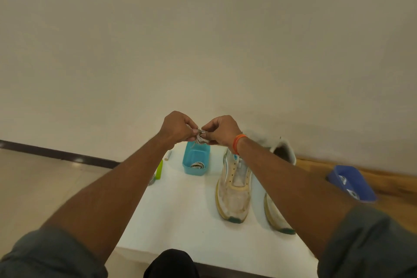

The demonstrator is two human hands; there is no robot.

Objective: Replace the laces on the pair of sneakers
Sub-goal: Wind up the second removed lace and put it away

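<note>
Two worn white sneakers stand on the white table [180,221], toes toward me. The left sneaker [234,189] shows open eyelets with no lace. My right forearm hides most of the right sneaker [276,214]. Both hands are raised above the table's far end. My left hand [178,127] and my right hand [222,130] pinch a small bundled lace [201,136] between their fingertips, right over a turquoise box [195,158]. Another coiled lace [197,165] lies inside that box.
A green marker-like stick [159,169] and a small white tube [168,155] lie at the table's left edge. A blue bin [352,184] with small items sits on the wooden surface to the right. The wall stands close behind the table.
</note>
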